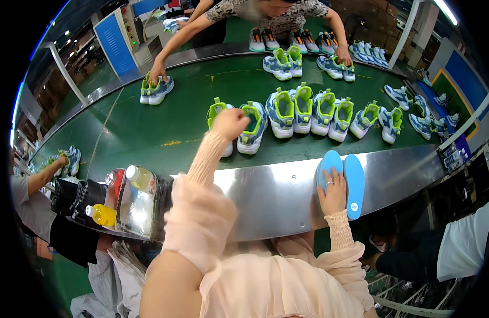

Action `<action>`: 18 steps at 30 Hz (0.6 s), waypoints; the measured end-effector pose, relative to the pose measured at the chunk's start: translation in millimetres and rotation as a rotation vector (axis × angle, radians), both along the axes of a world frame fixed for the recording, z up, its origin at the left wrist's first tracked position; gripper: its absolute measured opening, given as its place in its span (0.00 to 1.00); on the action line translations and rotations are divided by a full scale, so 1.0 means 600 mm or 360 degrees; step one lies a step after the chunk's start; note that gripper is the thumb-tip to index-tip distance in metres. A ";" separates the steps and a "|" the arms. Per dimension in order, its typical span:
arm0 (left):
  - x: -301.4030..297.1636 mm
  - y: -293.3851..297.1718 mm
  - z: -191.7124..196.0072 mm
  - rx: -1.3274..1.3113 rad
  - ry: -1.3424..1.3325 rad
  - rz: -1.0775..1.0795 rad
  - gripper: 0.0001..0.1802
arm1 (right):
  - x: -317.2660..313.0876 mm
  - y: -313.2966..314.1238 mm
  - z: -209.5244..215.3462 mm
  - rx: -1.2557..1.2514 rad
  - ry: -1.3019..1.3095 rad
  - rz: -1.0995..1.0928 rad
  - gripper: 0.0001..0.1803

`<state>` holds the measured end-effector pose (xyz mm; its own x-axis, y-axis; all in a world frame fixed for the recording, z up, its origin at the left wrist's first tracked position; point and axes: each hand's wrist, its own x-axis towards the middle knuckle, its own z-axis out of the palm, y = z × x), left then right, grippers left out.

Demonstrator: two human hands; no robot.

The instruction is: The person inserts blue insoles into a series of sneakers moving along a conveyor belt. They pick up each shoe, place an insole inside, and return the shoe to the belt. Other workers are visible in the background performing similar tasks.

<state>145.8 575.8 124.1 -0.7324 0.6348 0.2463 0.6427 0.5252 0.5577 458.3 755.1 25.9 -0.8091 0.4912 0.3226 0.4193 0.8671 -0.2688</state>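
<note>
My left hand [229,125] is over a pair of blue-and-white sneakers with lime-green linings on the green conveyor belt. Its fingers are curled closed, and I cannot make out what is in them. It covers part of the left sneaker [213,109] and comes up to the opening of the right sneaker [249,139]. My right hand [333,195], a ring on one finger, rests with fingers stretched flat on a blue insole [329,162]. Beside that lies another blue insole [354,183], with a round white mark at its heel. Both insoles lie on the steel ledge.
A row of similar sneakers [324,112] stands to the right on the belt [191,114]. Across it, a co-worker's hands [158,71] touch other sneakers. The steel ledge [271,196] runs in front of me. Bottles, one with yellow liquid [103,214], stand at the left.
</note>
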 end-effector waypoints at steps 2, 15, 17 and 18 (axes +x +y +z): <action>0.059 -0.098 0.049 0.0437 0.0359 0.0088 0.10 | 0.007 0.003 0.003 -0.0005 -0.0016 -0.0024 0.27; 0.258 -0.501 -0.007 -0.0002 0.0711 0.1155 0.06 | -0.169 -0.143 0.166 -0.0820 0.0380 0.0974 0.29; 0.255 -0.431 0.006 0.0322 0.0691 0.0928 0.02 | -0.261 -0.187 0.183 -0.0354 0.0081 0.1118 0.32; 0.265 -0.395 0.020 0.0400 0.0634 0.0775 0.02 | -0.311 -0.207 0.175 -0.0126 -0.0201 0.0999 0.35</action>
<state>305.0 338.9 136.1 -0.7430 0.1436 0.6538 0.5476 0.6920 0.4704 271.7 630.8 131.1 -0.9796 -0.0699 0.1883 -0.1291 0.9374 -0.3236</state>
